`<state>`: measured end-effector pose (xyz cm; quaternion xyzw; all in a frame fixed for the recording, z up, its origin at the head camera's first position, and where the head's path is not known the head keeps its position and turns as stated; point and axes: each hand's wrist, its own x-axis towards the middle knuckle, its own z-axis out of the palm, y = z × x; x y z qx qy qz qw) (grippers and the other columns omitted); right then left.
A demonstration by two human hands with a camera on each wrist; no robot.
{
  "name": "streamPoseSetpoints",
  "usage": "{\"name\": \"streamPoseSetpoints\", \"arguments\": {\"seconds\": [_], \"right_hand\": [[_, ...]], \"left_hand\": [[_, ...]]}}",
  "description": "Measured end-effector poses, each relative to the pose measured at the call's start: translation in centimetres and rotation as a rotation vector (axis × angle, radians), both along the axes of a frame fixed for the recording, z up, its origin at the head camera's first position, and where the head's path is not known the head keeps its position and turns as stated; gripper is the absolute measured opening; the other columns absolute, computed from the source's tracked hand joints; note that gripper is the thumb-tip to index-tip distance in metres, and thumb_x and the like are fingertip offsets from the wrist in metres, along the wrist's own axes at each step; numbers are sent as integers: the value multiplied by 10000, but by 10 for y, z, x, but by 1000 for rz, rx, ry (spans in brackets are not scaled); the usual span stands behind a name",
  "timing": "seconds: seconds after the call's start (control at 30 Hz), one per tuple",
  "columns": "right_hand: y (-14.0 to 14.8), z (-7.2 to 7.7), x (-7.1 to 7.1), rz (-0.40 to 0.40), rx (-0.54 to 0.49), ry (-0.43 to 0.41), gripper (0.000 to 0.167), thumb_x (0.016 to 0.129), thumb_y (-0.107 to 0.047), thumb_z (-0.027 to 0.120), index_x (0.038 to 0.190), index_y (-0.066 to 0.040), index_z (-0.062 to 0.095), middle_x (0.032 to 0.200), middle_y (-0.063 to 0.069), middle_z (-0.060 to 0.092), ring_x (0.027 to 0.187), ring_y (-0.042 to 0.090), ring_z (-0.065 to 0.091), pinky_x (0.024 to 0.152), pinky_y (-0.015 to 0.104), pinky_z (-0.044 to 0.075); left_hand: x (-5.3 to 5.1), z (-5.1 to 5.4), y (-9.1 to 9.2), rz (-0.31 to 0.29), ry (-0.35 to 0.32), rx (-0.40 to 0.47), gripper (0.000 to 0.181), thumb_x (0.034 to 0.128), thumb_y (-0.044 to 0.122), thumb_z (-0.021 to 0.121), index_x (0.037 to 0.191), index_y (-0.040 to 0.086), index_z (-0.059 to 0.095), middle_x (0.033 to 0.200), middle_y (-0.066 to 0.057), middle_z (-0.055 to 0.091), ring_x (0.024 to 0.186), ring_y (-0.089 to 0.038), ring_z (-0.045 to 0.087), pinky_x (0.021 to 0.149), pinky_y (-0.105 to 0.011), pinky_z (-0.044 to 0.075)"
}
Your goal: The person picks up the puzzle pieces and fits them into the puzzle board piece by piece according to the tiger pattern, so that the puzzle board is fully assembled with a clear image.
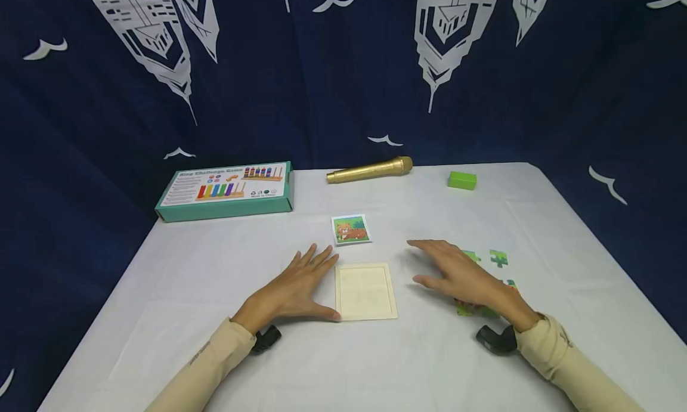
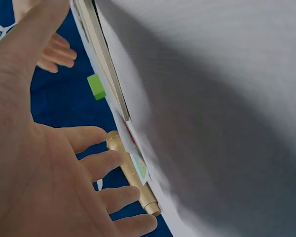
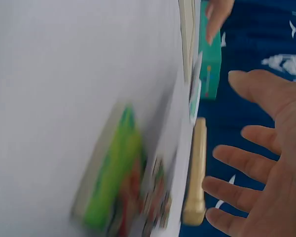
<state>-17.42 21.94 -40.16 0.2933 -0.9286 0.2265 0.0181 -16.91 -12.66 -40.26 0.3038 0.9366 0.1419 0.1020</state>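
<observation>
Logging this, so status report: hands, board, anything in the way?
Left hand: spread, beside board. Right hand: raised, empty. Board: flat, nothing inside. Obstruction: right hand partly hides pieces.

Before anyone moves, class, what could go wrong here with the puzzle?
In the head view, the right grip partly hides the puzzle pieces, so lowering it carelessly might scatter them. The left grip has its thumb at the edge of the wooden board; a sideways nudge could slide it.
</observation>
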Motion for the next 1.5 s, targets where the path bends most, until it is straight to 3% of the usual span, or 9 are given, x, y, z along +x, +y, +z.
{"name": "streamPoseSetpoints", "arguments": {"seconds": [0.17,0.33,0.57,0.93,1.13,1.23,1.37,1.5], "right_hand": [[16,-2,-12,-51,-8,-12,522,880,-252,705,1340,-76,531,1303,96,571,1183,304,511,977,537,395],[30,-6,-19,-91,18,30,413,880,-171,698,1251,-24,592,1227,132,602,1116,337,520,945,539,400],[41,-7,-25,-144,78,10,388,869,-196,704,1188,14,635,1168,174,605,1033,345,521,875,531,409],[41,-1,-31,-136,118,-31,332,842,-192,738,1094,-1,637,1103,146,608,1007,343,518,872,524,418],[37,-1,-34,-155,72,-100,323,819,-152,753,1078,-42,593,1000,71,613,931,272,505,820,440,408],[35,-1,-35,-136,43,-123,296,830,-96,727,1075,-48,569,862,28,581,799,203,493,722,350,411],[31,0,-35,-94,1,-125,255,847,-30,685,1068,-39,558,743,-12,525,648,126,456,607,260,406],[26,1,-36,-80,-57,-112,213,850,10,665,1043,-43,589,745,-17,556,624,105,470,600,238,432]], "left_hand": [[-4,-1,1,8,-32,-14,1152,647,692,740,1518,100,274,1597,-86,154,1465,-363,46,1157,-564,82],[-5,-1,1,22,-57,-28,1148,631,681,760,1502,80,313,1589,-105,171,1461,-366,55,1156,-565,87],[-4,-1,1,31,-84,-43,1134,641,683,751,1505,94,311,1593,-102,169,1463,-368,54,1161,-552,98],[-3,-3,2,43,-92,-52,1131,636,690,750,1509,120,311,1595,-84,167,1466,-348,59,1166,-531,111],[-2,-3,2,40,-85,-50,1129,634,683,756,1506,115,317,1591,-94,178,1464,-357,67,1165,-534,116],[-2,-3,2,37,-82,-50,1127,637,680,756,1505,111,317,1589,-102,181,1462,-366,72,1162,-540,120],[-2,-3,2,33,-81,-55,1130,642,683,750,1508,108,308,1591,-108,174,1460,-373,71,1161,-540,123],[-3,-3,2,33,-81,-62,1130,646,687,744,1510,107,304,1592,-112,169,1459,-379,67,1160,-543,126]]}}
